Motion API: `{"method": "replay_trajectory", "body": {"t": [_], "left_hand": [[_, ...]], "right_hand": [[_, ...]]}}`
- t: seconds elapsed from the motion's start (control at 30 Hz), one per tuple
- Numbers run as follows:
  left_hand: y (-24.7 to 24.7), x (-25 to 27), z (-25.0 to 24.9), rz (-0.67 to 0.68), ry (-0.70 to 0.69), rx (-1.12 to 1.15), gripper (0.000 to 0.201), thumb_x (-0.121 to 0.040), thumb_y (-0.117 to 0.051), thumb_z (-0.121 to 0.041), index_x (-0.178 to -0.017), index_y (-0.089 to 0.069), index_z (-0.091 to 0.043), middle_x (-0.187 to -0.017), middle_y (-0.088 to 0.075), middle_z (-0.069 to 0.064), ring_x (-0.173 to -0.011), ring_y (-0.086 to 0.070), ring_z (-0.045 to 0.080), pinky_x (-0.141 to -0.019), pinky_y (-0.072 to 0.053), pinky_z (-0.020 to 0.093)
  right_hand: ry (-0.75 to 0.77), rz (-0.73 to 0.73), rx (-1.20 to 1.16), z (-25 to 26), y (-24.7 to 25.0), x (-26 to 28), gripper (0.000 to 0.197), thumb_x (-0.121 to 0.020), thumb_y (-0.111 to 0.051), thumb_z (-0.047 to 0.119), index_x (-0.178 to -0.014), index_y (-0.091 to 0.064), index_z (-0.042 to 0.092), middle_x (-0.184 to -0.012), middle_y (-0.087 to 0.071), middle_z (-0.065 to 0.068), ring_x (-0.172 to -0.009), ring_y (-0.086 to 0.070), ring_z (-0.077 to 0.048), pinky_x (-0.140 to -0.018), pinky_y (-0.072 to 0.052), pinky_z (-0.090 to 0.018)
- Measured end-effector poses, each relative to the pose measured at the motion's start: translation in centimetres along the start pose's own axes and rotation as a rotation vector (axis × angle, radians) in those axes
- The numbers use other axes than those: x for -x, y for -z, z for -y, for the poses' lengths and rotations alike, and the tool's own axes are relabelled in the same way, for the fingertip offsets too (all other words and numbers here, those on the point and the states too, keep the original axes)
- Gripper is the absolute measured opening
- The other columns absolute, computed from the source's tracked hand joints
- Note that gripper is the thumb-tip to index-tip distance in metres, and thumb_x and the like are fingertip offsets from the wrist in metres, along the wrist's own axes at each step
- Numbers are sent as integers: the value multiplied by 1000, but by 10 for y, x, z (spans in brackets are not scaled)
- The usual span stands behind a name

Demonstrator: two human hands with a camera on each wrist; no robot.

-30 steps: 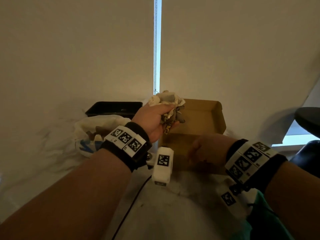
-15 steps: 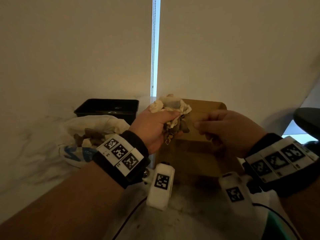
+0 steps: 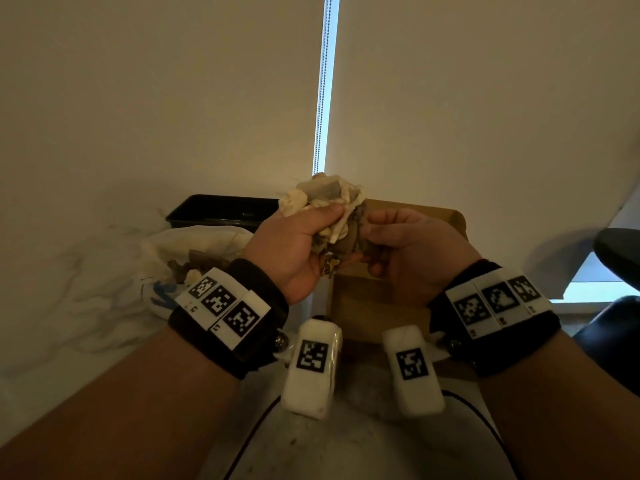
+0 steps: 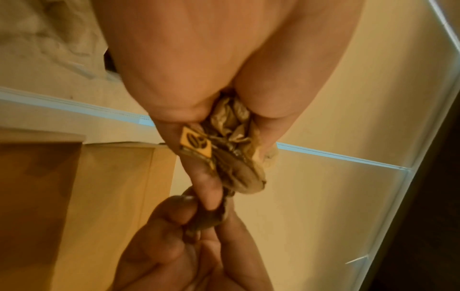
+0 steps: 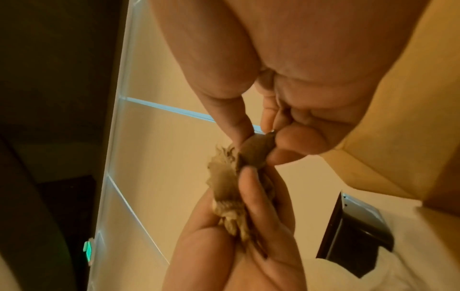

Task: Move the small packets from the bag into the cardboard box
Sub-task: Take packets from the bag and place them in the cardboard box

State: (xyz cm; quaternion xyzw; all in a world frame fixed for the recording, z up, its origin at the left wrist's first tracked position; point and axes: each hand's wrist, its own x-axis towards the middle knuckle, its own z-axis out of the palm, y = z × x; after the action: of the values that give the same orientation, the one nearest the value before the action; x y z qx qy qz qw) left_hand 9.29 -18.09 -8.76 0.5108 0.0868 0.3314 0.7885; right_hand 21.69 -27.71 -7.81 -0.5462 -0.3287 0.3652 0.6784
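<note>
My left hand (image 3: 304,237) grips a crumpled bunch of small packets (image 3: 325,202), beige and brown, raised above the open cardboard box (image 3: 374,299). My right hand (image 3: 388,237) meets it from the right and pinches one brown packet (image 5: 256,151) at the bunch's edge between thumb and fingers. The left wrist view shows the bunch of packets (image 4: 231,137) in my left fist, one with a yellow label, and the right fingers (image 4: 174,208) on a packet below. The white plastic bag (image 3: 180,268) lies to the left with more packets inside.
A black tray (image 3: 221,213) stands behind the bag against the wall. A window blind with a bead chain (image 3: 322,81) hangs behind the box. A dark round chair edge (image 3: 620,251) is at the far right. The marbled tabletop (image 3: 69,289) extends left.
My right hand rose from the box's front and came up to the bunch, where it now pinches a packet. The left hand kept holding the bunch above the box.
</note>
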Motion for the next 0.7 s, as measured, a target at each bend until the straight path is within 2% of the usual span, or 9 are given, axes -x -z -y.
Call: {"method": "replay_trajectory", "body": {"t": [0.1,0.2,0.27,0.33,0.4,0.43,0.5,0.6,0.7], "left_hand": [[10,-2,-8,-99,-27,2,30,-99,-55,-10,-127,-62,-4,-88,-73,7,-71,-72,16,-56,-58,30],[22,-4,-15,-187,-37,46,17,-97,-58,-13,-108,-70,-6,-85,-68,9,-74,-68,15,-56,-56,26],[29,-3,-18,-209,-32,56,17,-96,-56,-12,-107,-67,-3,-81,-63,10,-74,-64,16,-54,-54,25],[35,-1,-16,-233,-2,51,23,-95,-54,-9,-113,-63,1,-81,-62,12,-73,-61,18,-53,-53,25],[39,0,-13,-261,40,50,29,-93,-53,-9,-118,-63,3,-84,-65,13,-74,-63,19,-53,-54,26],[40,0,-13,-277,54,60,31,-93,-53,-11,-119,-64,1,-87,-66,14,-74,-64,19,-53,-54,26],[39,1,-14,-301,64,91,33,-94,-54,-14,-122,-64,0,-95,-67,16,-77,-66,20,-53,-55,25],[38,2,-16,-304,43,134,34,-96,-56,-17,-127,-64,-3,-105,-68,17,-81,-67,21,-53,-55,24],[36,2,-16,-308,42,162,29,-98,-56,-19,-122,-67,-6,-101,-71,14,-82,-69,21,-52,-55,22]], "right_hand": [[-56,32,-6,3,-5,-4,15,-90,-47,-3,-99,-57,2,-75,-64,-12,-60,-52,-21,-50,-38,-27],[-126,84,-22,1,-7,-7,22,-90,-39,3,-98,-59,5,-78,-61,-8,-62,-48,-18,-56,-35,-29],[-136,79,-75,1,-10,-10,22,-89,-36,4,-92,-57,6,-75,-56,-8,-63,-51,-19,-56,-41,-30],[-133,67,-114,3,-14,-16,27,-88,-32,1,-99,-57,6,-76,-53,-9,-63,-55,-20,-55,-46,-29],[-114,78,-151,5,-16,-21,39,-85,-30,-1,-112,-57,8,-77,-53,-8,-57,-54,-18,-49,-42,-25],[-108,99,-169,5,-16,-22,41,-82,-30,-1,-112,-58,8,-76,-52,-7,-55,-51,-16,-47,-37,-23],[-129,163,-199,3,-15,-21,33,-78,-39,7,-103,-60,10,-72,-48,-3,-52,-46,-14,-47,-33,-22],[-169,247,-207,-10,-11,-14,27,-80,-57,25,-102,-62,11,-66,-45,1,-53,-43,-12,-47,-33,-23],[-90,260,-205,-18,-5,-12,23,-78,-61,20,-99,-61,11,-65,-47,1,-57,-47,-13,-48,-39,-24]]}}
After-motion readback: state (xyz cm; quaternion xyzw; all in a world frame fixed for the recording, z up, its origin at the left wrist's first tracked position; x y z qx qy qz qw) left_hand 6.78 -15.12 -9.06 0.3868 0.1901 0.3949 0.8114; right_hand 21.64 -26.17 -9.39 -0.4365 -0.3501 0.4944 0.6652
